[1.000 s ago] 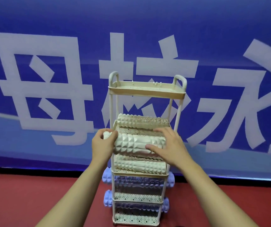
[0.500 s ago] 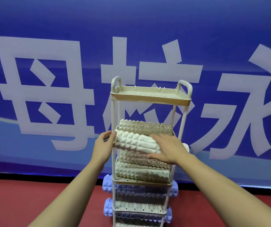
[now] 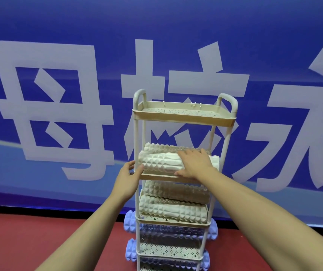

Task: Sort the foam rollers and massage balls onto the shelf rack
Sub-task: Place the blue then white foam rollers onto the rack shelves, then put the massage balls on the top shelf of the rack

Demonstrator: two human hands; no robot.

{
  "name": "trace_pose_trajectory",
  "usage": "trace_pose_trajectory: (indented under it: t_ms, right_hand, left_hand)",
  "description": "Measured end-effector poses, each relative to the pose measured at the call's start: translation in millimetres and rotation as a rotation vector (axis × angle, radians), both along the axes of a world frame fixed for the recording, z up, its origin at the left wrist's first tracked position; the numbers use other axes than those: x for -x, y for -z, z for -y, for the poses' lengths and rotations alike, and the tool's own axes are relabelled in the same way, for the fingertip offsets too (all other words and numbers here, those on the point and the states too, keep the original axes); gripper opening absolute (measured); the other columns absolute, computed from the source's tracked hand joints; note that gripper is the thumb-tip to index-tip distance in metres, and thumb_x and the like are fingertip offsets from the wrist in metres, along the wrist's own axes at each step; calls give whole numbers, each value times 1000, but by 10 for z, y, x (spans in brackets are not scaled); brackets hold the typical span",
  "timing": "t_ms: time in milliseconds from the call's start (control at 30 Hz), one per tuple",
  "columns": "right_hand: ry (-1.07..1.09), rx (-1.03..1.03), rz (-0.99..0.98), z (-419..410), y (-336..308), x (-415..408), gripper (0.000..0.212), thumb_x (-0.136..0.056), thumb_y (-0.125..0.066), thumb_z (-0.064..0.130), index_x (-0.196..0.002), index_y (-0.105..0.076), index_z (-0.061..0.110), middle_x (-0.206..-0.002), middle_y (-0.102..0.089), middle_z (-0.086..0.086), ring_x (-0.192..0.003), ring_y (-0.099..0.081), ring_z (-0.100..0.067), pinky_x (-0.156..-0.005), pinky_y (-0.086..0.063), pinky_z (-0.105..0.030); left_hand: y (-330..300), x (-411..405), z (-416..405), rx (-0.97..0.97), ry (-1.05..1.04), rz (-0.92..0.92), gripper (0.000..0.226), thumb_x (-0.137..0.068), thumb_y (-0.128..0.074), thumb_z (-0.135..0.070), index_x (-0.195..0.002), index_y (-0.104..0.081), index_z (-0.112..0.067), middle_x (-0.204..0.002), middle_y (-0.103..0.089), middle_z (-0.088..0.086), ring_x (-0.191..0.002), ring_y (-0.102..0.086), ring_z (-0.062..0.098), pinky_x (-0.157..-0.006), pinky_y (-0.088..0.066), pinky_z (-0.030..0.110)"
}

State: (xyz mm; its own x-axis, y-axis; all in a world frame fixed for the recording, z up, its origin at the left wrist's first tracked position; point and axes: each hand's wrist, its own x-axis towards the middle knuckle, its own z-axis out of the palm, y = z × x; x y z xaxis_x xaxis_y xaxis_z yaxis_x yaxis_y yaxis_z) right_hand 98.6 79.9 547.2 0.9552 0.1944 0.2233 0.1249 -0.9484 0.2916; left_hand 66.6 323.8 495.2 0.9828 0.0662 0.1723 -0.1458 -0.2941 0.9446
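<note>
**Currently: white roller seated on second tier of shelf rack**

The shelf rack [image 3: 184,118] stands upright on the red floor [image 3: 29,241] in front of a blue banner [image 3: 59,55] with large pale characters. Its top tray carries nothing visible.

Second tier: a white foam roller [image 3: 160,161] lies lengthwise at the front edge, with a second cream roller [image 3: 162,147] just behind it.

- Right hand [image 3: 195,163] — laid flat over the right part of the white foam roller, fingers extended and lightly spread, thumb at the tray's front lip.
- Left hand [image 3: 128,175] — at the rack's left front post, beside the roller's left end, fingers loosely curved against the post; whether they clasp it cannot be told.

Third tier: two more cream rollers [image 3: 174,210], one stacked behind the other. Lower tiers: purple rollers [image 3: 130,223] — ends projecting past both sides of the frame.
</note>
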Motion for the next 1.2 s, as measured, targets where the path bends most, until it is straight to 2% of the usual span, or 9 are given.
trace_pose_trajectory:
  t_ms: [267,467,567,633,767,900,967,1067,1200]
  right_hand:
    - [38,-117,-130,60,200,-233,74,-88,-60,62,-150,-36,28,-143,-55,-4,-128,-53,-30,-105,-38,-47]
    - [40,-202,-71,67,378,-238,67,-95,-59,51,-152,-33,27,-142,-53,-4,-128,-51,-30,-103,-38,-43]
    - [9,-263,-23,84,416,-201,59,-98,-51,50,-150,-36,26,-143,-52,-2,-128,-50,-28,-105,-38,-42]
    - [-27,-312,31,85,422,-117,56,-101,-45,50,-151,-37,25,-146,-50,0,-132,-47,-25,-109,-35,-41]
    - [-130,-475,137,-23,555,303,55,-103,-41,48,-152,-39,25,-156,-42,3,-145,-33,-19,-123,-20,-40]
    - [-123,-502,117,-97,1029,822,54,-104,-37,50,-152,-39,26,-157,-39,5,-148,-29,-17,-125,-15,-38]
    - [-87,-514,68,-121,1301,1066,52,-104,-38,49,-150,-43,25,-156,-41,5,-146,-32,-19,-123,-17,-37]
    - [-27,-540,4,-135,1676,1396,49,-102,-43,47,-144,-51,22,-146,-52,5,-137,-44,-19,-116,-31,-36]
    - [45,-554,-113,-162,2054,1898,53,-101,-44,47,-146,-49,21,-146,-52,4,-137,-45,-19,-113,-34,-37]
  left_hand:
    - [128,-67,-24,-50,1,-34,68,-96,-54,-57,-151,-39,-20,-154,-42,2,-135,-47,21,-105,-39,37]
    - [247,-79,25,-99,30,-59,65,-96,-55,-53,-151,-38,-22,-153,-43,1,-133,-49,21,-108,-43,43]
    - [274,-36,60,-137,37,-31,64,-97,-55,-53,-150,-38,-23,-154,-41,0,-137,-45,20,-110,-41,42]
    - [298,-2,63,-226,34,-6,64,-97,-53,-54,-152,-36,-24,-155,-37,0,-139,-43,20,-112,-39,42]
    - [383,157,32,-490,32,117,63,-98,-47,-58,-151,-35,-26,-154,-37,-4,-137,-43,18,-109,-41,39]
    - [616,444,47,-823,58,204,66,-99,-39,-61,-154,-32,-24,-160,-31,-1,-143,-35,21,-112,-37,39]
    - [792,637,60,-920,68,213,67,-99,-37,-61,-154,-33,-23,-161,-31,1,-145,-34,23,-113,-35,38]
    - [1094,975,89,-959,99,179,66,-99,-38,-60,-152,-37,-21,-159,-36,2,-142,-39,25,-113,-36,40]
    - [1533,1474,94,-967,132,78,80,-88,-20,-68,-148,-45,-19,-153,-44,4,-133,-48,29,-104,-43,43]
